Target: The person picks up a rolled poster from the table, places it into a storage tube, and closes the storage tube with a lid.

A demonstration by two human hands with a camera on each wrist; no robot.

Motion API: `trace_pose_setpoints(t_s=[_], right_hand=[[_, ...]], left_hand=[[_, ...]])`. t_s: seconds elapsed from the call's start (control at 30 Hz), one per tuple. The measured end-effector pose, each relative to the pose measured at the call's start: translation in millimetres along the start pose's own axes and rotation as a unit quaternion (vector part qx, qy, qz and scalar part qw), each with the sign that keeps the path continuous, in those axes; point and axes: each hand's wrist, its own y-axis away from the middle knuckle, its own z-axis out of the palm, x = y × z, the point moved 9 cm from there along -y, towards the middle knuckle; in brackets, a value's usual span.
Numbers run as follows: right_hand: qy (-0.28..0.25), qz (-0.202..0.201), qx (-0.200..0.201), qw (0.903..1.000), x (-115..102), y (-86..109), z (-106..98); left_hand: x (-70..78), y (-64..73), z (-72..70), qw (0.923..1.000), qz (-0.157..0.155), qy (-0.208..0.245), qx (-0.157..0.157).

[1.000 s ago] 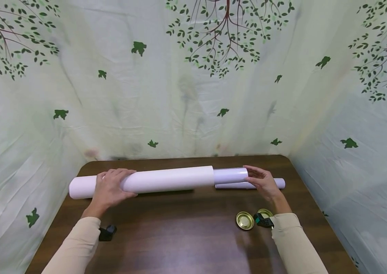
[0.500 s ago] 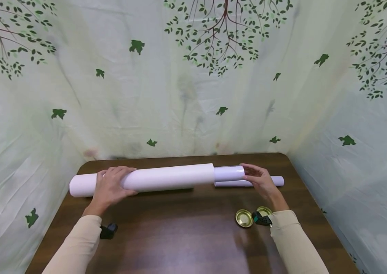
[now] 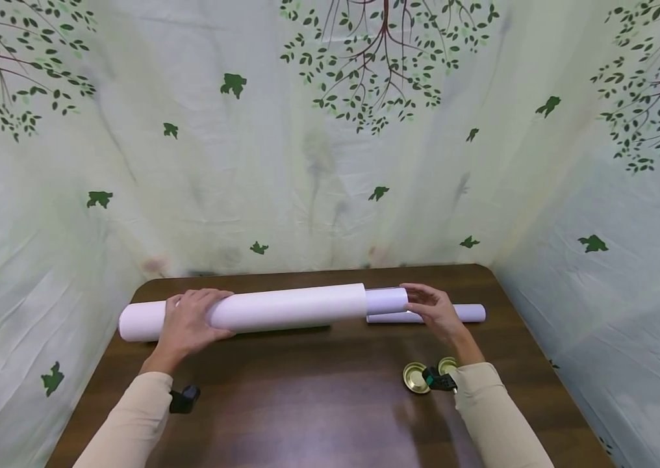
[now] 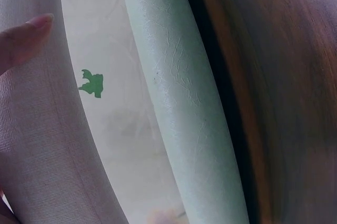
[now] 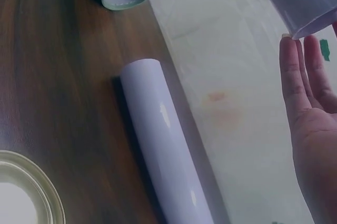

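Note:
My left hand [image 3: 192,322] grips a long, thick white tube [image 3: 283,308] near its left part, thumb toward me and fingers over the top. A glossy white paper roll [image 3: 386,301] sticks out of the tube's right end, the rest of it hidden inside. Fingers and thumb of my right hand [image 3: 438,315] hold the roll's outer rim; in the right wrist view the fingertips [image 5: 289,45] are right at its edge. Beneath, a second glossy roll [image 3: 470,313] lies on the table. A pale green tube [image 4: 181,97] lies behind the white tube, mostly hidden in the head view.
Two round gold-coloured metal lids [image 3: 416,377] lie by my right wrist on the brown wooden table [image 3: 301,403]. Pale curtains [image 3: 318,162] printed with trees and leaves stand close around the table's back and sides.
The paper roll has slid left, deeper into the white tube, and my right hand has moved left with it. My left hand and the tube stay nearly still.

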Motion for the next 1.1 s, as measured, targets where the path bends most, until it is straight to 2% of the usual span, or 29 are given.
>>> trace_pose_setpoints(t_s=[0.3, 0.57, 0.93, 1.1], right_hand=[[0.015, -0.002, 0.016, 0.9998, 6, -3.9, 4], [0.019, 0.004, 0.030, 0.9994, 10, -6.1, 6], [0.029, -0.013, 0.025, 0.9992, 16, -13.8, 16], [0.044, -0.006, 0.028, 0.9986, 19, -15.2, 23]], left_hand=[[0.6, -1.9, 3.1, 1.0000, 0.005, -0.001, 0.002], [3.0, -4.2, 9.5, 0.9999, 0.003, 0.005, -0.009], [5.5, -5.7, 12.6, 0.9999, 0.005, 0.009, -0.007], [6.4, -6.4, 11.8, 0.9999, 0.012, 0.007, -0.001]])
